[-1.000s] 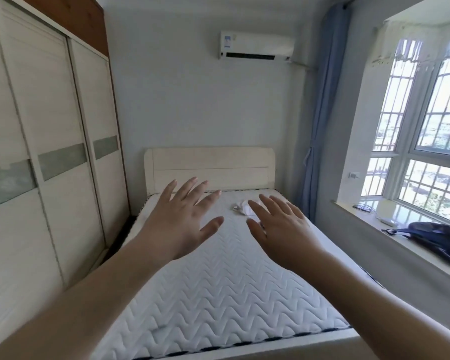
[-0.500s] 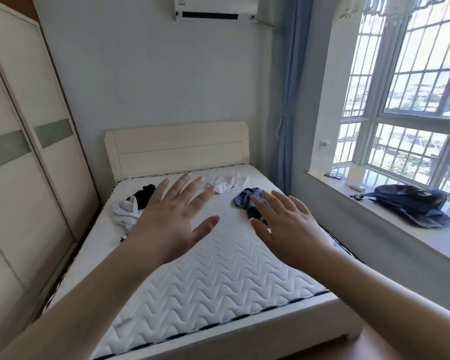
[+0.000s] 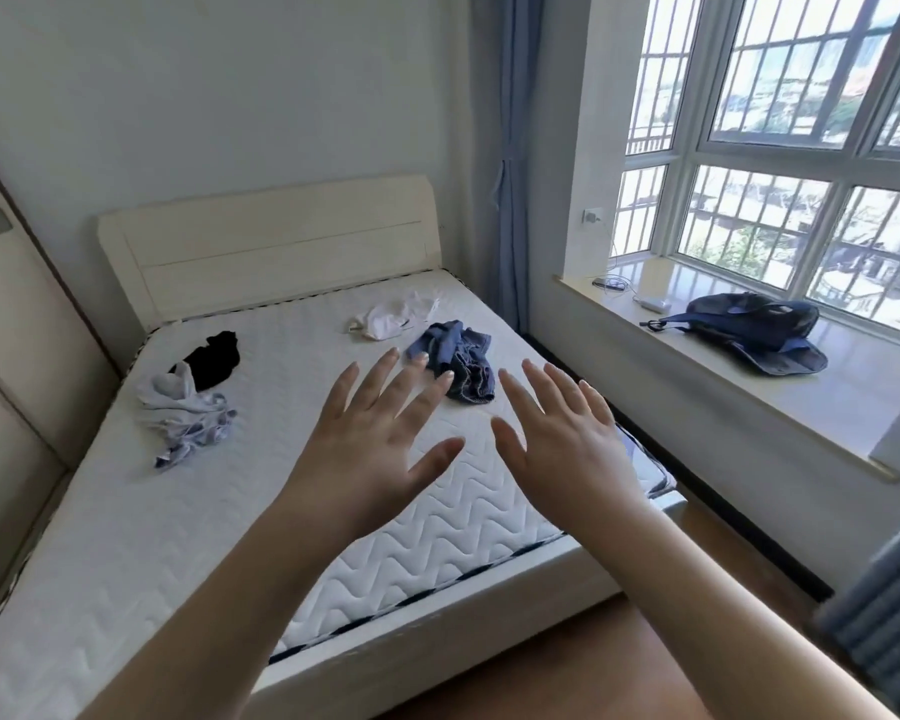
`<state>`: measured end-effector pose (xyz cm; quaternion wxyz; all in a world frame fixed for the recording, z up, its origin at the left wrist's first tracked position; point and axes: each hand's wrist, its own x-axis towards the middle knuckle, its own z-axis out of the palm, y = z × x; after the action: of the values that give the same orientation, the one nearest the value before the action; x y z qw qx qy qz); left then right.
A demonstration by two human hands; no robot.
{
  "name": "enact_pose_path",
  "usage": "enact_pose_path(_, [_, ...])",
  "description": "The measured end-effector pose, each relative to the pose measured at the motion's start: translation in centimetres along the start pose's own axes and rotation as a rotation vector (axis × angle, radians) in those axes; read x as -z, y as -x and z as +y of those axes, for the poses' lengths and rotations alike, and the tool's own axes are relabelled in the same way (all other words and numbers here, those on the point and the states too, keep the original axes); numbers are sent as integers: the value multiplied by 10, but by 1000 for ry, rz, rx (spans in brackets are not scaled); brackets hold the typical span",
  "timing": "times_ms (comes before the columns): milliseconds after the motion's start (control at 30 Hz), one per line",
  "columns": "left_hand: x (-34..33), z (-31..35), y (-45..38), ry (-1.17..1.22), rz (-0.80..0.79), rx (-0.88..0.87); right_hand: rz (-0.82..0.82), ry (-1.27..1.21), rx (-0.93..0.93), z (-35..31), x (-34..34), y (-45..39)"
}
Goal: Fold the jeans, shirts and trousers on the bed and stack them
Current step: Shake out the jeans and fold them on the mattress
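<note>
We count four crumpled garments on one bed [image 3: 126,537]: one black piece [image 3: 214,358], one pale bluish-white bundle [image 3: 183,415], one white piece [image 3: 396,319] and one blue denim heap [image 3: 458,361]. Two hands in our view, a left hand [image 3: 370,449] and a right hand [image 3: 567,449], both with fingers spread. On the windowsill [image 3: 749,397] we count one dark blue bag [image 3: 749,330].

Crumpled jeans [image 3: 458,362], white shirt [image 3: 393,319], black [image 3: 213,358] & pale [image 3: 183,413] garments — unfolded, apart on bed [image 3: 126,537]

left fingers [image 3: 427,387] hide part of the blue jeans [image 3: 458,358].
</note>
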<state>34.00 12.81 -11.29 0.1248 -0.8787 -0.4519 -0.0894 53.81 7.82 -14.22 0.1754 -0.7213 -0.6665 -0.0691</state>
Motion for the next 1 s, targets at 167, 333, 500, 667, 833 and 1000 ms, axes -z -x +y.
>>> enact_pose_path(167, [-36, 9, -43, 68, -23, -57, -34, 47, -74, 36, -20, -15])
enact_pose_path(333, [-75, 18, -100, 123, -4, -183, -78, 126, -174, 73, -36, -35])
enact_pose_path(500, [-99, 39, -173, 176, 61, -335, -60, 164, -322, 112, -40, -53])
enact_pose_path(667, [-107, 85, -214, 303, 86, -523, -61, 160, -507, 148, -45, -45])
enact_pose_path(833, [-109, 148, -254, 360, 81, -598, -66, 178, -655, 207, -32, -30])
enact_pose_path(1000, [-113, 243, -296, 405, 75, -669, -36, 93, -796, 297, -9, -12])
